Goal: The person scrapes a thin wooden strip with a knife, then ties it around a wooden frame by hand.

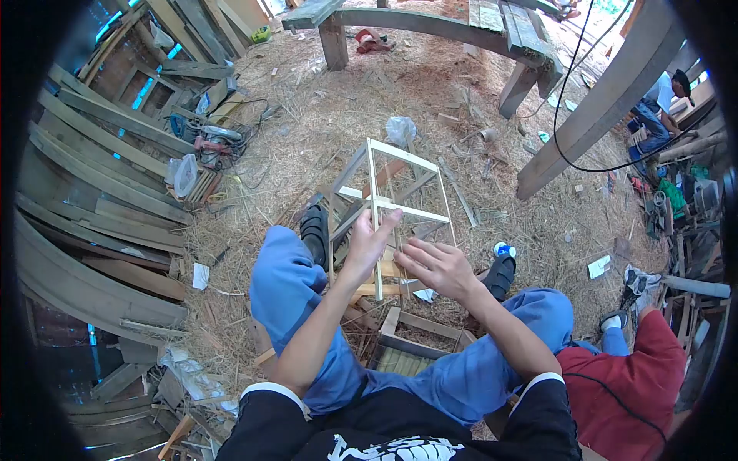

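A light wooden frame (408,211) of thin strips, like a small stool frame, stands tilted between my knees. My left hand (367,244) grips its near upright strip just below the crossbar, thumb along the wood. Close to the right of that strip is my right hand (440,267), fingers stretched out and palm turned toward the frame; whether its fingertips touch the wood, I cannot tell. Beneath my hands, on the ground, lies a box-like wooden piece (419,338) with slats inside, partly hidden by my legs.
Wood shavings cover the floor. A circular saw (217,146) and stacked boards (100,184) are at the left. A workbench (430,24) spans the back, and a slanted post (592,107) rises at right. A person in red (626,376) sits close on my right; another person (657,111) works farther off.
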Tool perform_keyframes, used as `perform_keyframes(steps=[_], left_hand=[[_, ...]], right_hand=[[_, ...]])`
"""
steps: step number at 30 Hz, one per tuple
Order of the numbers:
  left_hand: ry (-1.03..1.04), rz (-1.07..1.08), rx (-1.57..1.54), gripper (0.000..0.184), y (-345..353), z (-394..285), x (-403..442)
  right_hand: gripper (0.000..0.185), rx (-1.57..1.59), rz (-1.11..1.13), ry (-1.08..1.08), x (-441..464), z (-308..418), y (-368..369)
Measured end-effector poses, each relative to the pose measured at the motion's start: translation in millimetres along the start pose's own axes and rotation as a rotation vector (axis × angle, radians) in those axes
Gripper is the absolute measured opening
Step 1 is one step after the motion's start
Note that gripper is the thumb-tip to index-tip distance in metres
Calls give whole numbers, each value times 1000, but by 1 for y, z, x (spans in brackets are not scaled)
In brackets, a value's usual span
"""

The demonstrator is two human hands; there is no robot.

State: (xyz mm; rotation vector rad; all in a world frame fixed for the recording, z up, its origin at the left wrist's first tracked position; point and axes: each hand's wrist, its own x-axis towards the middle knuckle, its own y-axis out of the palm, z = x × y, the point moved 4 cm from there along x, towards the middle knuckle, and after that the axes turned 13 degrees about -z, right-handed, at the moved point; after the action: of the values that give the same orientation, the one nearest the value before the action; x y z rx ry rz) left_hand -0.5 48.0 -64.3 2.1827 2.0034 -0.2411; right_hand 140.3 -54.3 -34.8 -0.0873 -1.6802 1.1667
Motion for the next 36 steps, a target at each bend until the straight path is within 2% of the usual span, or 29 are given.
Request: perform_keyframes(steps=[3,9,13,16,21,22,23,24,28,31,34,36], left_hand=[[39,6,-18,29,1,-1,-1],[-56,-6,11,13,-6,16,8],[-90,19,7,12,-4,6,1],[-50,29,70,15,0,8,-2],[108,76,140,27,20,28,-17],[127,88,131,29,24,22,-21],[95,153,321,32,25,19,-29],[77,168,308,34,28,22,-32],[73,216,340,45,43,37,-45],[-21,274,394,49,46,34,-48],[129,234,367,50,48,23,-50],[134,209,271,47,48,27,-48]], right_hand=[[41,40,-14,-54,2,4,-4],[42,108,5,-58,4,3,-7],[40,93,-15,-18,7,-9,-12],[35,47,-113,166,14,-31,-23],[21,148,-97,655,17,-48,-19],[21,168,-107,679,19,-47,-15],[21,189,-118,703,20,-47,-10],[22,211,-128,726,21,-48,-5],[30,183,23,1042,19,-55,15],[28,133,-6,1026,15,-64,21],[25,190,-74,1088,18,-67,22],[24,211,-138,1120,18,-76,19]])
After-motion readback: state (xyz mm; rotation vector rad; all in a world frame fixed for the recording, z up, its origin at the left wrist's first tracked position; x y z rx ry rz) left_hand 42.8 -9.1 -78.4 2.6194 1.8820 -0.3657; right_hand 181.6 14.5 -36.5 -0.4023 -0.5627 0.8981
